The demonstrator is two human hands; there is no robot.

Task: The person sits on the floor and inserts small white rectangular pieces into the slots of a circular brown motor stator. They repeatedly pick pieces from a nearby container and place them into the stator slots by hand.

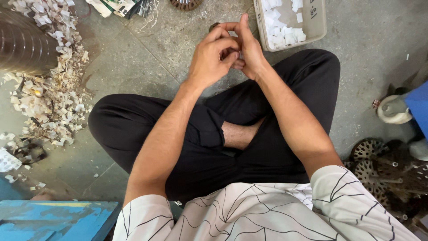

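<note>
In the upper centre of the frame, the left hand (pixel 213 56) and right hand (pixel 248 47) press together, fingers curled tight around a small object (pixel 214 26), mostly hidden, peeking above the left knuckles, just left of the tray (pixel 318 24) of white slips.

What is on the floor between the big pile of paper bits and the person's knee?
Nothing much: in the head view, bare grey concrete floor lies between the pile of white paper scraps and the knee in black trousers, with no tools or parts there.
</note>
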